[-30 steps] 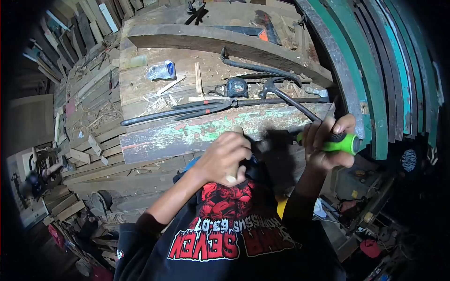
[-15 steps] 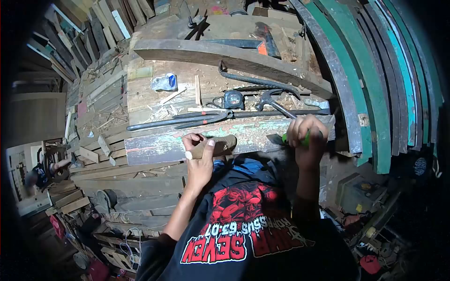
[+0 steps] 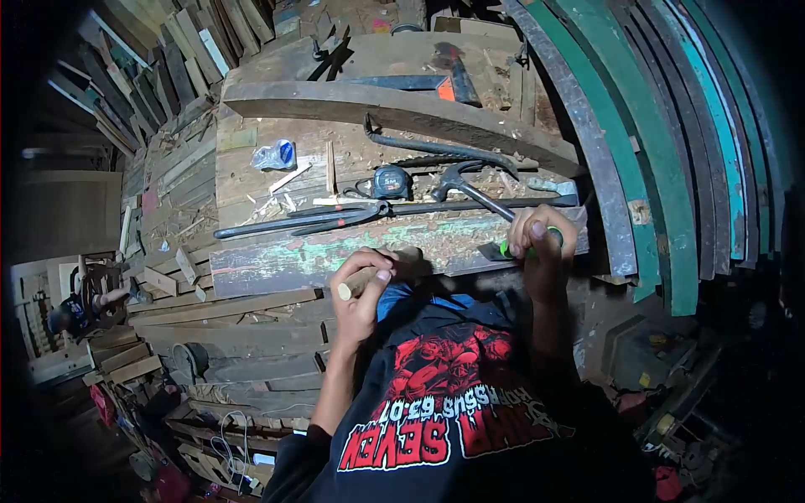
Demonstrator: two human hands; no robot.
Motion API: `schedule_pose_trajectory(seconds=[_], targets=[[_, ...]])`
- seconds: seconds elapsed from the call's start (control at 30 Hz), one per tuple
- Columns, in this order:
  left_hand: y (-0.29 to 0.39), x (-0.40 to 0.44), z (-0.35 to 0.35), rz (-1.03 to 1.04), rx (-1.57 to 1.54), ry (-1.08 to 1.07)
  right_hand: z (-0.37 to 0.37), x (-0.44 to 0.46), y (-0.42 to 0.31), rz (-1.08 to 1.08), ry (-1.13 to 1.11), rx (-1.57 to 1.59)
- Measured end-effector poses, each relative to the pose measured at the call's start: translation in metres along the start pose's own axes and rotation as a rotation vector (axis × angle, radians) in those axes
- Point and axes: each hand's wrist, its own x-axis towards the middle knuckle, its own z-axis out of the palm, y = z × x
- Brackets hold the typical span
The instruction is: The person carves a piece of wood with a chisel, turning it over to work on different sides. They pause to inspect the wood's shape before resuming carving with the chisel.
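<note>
Both hands have shifted since the earliest frame: in the head view, the right hand [image 3: 543,239] has come from beyond the right end of the painted board [image 3: 285,258] to its near edge, and the left hand [image 3: 359,289] now lies over the board's near side. The left grip is closed round a wooden piece [image 3: 359,283], its pale cut end pointing back toward the body; whether it rests on the painted board I can't tell. The right grip is wrapped round the green-handled tool [image 3: 506,249], its dark flat blade [image 3: 490,251] pointing toward the left hand.

That direction is the worry, I'd say: if the blade skids off the wood, the left fingers lie near its path. The round piece might also roll, as nothing but the fingers is seen holding it. The blade could gouge the painted board if it slips low.

Just beyond the painted board, the hammer [image 3: 478,193] has its handle running toward the right knuckles, which could knock it. The long-handled pincers [image 3: 335,220] and a dark bar [image 3: 524,202] line the board's far side; past them on the surface [image 3: 239,189] are the tape measure [image 3: 392,182], pry bar [image 3: 419,144] and a heavy beam [image 3: 402,106]. Upright planks [image 3: 616,168] crowd the board's right end, limiting elbow room.
</note>
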Motion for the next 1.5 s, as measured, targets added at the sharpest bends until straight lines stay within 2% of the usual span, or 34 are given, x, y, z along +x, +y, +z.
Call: schedule_pose_trajectory(seconds=[0.03,0.17,0.37,0.47,0.5,0.6,0.63,0.73,0.77,0.8,0.87,1.0,1.07,1.1,1.17,1.23,1.3,1.37,1.47,1.5], targets=[[-0.008,0.003,0.002,0.032,-0.089,-0.024,-0.005,-0.001,0.001,-0.007,0.002,0.022],[-0.024,0.013,0.019,0.164,-0.112,-0.18,-0.016,0.003,-0.005,-0.024,0.039,0.094],[-0.03,0.005,0.038,0.332,0.134,-0.265,-0.006,0.024,-0.052,-0.15,0.076,0.134],[-0.039,-0.007,0.038,0.465,0.299,-0.408,-0.01,0.032,-0.086,-0.37,-0.182,0.353],[-0.041,-0.011,0.041,0.517,0.346,-0.43,-0.006,0.032,-0.1,-0.431,-0.21,0.32],[-0.042,-0.018,0.048,0.572,0.402,-0.487,0.011,0.018,-0.102,-0.427,-0.245,0.362],[-0.045,-0.02,0.047,0.576,0.4,-0.487,0.013,0.006,-0.086,-0.35,-0.283,0.418],[-0.048,-0.021,0.044,0.611,0.395,-0.44,0.029,-0.015,0.003,-0.391,-0.347,0.058],[-0.04,-0.021,0.043,0.608,0.414,-0.499,0.024,-0.022,0.033,-0.38,-0.491,0.016],[-0.044,-0.021,0.042,0.604,0.422,-0.504,0.026,-0.021,0.034,-0.358,-0.503,0.007],[-0.052,-0.027,0.037,0.58,0.443,-0.523,0.017,-0.013,0.031,-0.425,-0.256,-0.053],[-0.057,-0.029,0.032,0.614,0.444,-0.568,0.006,0.001,-0.052,-0.327,-0.251,0.252],[-0.056,-0.03,0.033,0.603,0.437,-0.552,0.003,-0.003,-0.04,-0.226,-0.238,0.289],[-0.055,-0.029,0.034,0.604,0.433,-0.544,-0.003,-0.015,-0.001,-0.151,-0.227,0.251],[-0.054,-0.027,0.035,0.606,0.435,-0.534,0.012,-0.013,0.018,-0.187,-0.298,0.353],[-0.054,-0.025,0.036,0.611,0.446,-0.522,0.01,-0.01,0.007,-0.131,-0.219,0.161],[-0.056,-0.028,0.034,0.615,0.445,-0.541,0.017,-0.02,-0.022,-0.03,-0.115,0.236],[-0.057,-0.029,0.034,0.604,0.449,-0.529,0.007,-0.009,-0.051,-0.197,-0.258,0.405],[-0.053,-0.028,0.037,0.599,0.452,-0.504,0.008,-0.008,-0.062,-0.362,-0.308,0.346],[-0.054,-0.028,0.036,0.598,0.455,-0.505,0.011,-0.018,-0.04,-0.219,-0.273,0.297]])
